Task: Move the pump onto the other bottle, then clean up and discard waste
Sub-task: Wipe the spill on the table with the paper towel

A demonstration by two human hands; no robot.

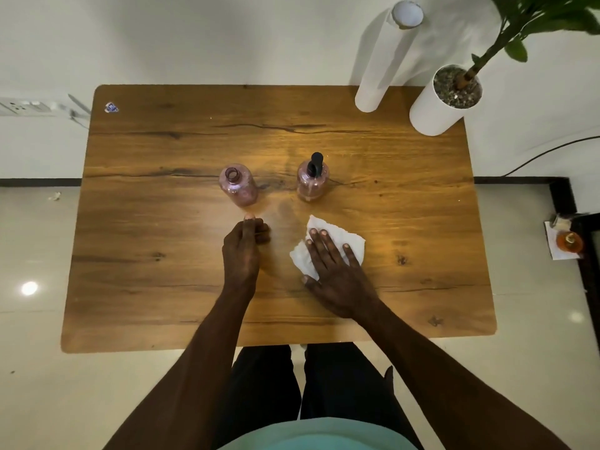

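Observation:
Two pink bottles stand on the wooden table (146, 254). The left bottle (238, 185) has an open neck with no cap. The right bottle (312, 181) carries the black pump (315, 163). A white paper towel (337, 245) lies flat in front of the right bottle, and my right hand (331, 274) presses on it with fingers spread. My left hand (243, 251) rests on the table just in front of the left bottle, fingers curled together, nothing visible in it.
A tall white paper roll (383, 60) and a white plant pot (444, 99) stand at the table's back right corner. A small sticker (111, 107) is at the back left. On the floor to the right is an orange bottle (569, 242).

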